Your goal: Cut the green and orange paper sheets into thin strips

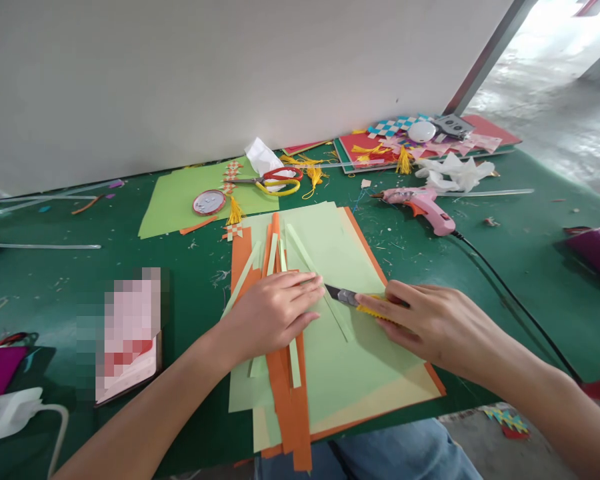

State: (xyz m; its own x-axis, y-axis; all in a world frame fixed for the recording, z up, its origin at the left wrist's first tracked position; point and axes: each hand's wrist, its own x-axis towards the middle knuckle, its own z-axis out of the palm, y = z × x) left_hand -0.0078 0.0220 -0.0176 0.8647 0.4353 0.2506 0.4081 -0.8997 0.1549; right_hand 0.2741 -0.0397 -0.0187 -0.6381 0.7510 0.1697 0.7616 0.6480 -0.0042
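A yellow utility knife (375, 306) is gripped in my right hand (425, 317), its dark blade pointing left toward the fingertips of my other hand. Under the blade lies a stack of pale green paper sheets (365, 360), with orange sheets (364, 233) showing at its edges. My left hand (280, 307) lies flat on the stack, fingers stretched out, over several paper strips. A narrow green strip (303, 243) runs slantwise down from the top toward the blade. Orange strips (283, 400) stick out below my left palm, which hides their middles.
A pink glue gun (420, 203) with a black cord lies at the right. Behind the stack are scissors (283, 181), a round tin (209, 202) and yellow tassels (315, 175). A blurred phone (130, 340) stands left, near a white charger (10, 415). A wall (220, 73) borders the green table.
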